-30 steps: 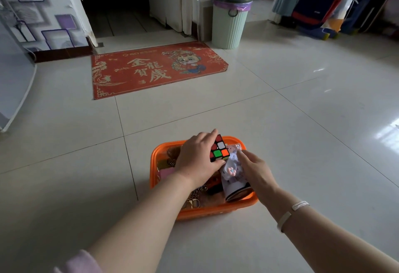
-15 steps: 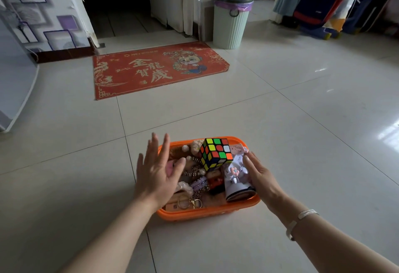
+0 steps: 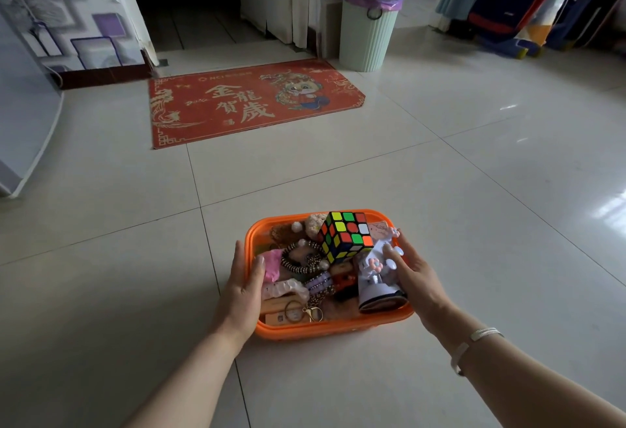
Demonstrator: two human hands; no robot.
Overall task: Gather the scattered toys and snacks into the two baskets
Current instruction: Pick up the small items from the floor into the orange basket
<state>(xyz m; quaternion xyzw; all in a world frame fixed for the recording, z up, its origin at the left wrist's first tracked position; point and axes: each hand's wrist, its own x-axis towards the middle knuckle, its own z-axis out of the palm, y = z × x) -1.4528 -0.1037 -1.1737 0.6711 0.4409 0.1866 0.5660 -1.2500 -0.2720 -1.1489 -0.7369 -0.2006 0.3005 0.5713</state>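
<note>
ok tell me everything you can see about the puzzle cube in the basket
The puzzle cube is a black-framed three-by-three cube, apparently plastic, with scrambled stickers: yellow, green, red, white and orange show. It sits tilted, one corner toward the camera, atop the pile at the far right of the orange basket. It rests on the toys beneath, against a pale lilac pouch. Neither of the hands touches it: the left hand grips the basket's left rim, and the right hand rests on the pouch.

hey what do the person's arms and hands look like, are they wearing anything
Both forearms are bare, with no sleeves in view. The right wrist wears two thin bangles, pale and silvery. The left hand and right hand are bare; no gloves or rings are visible.
</note>
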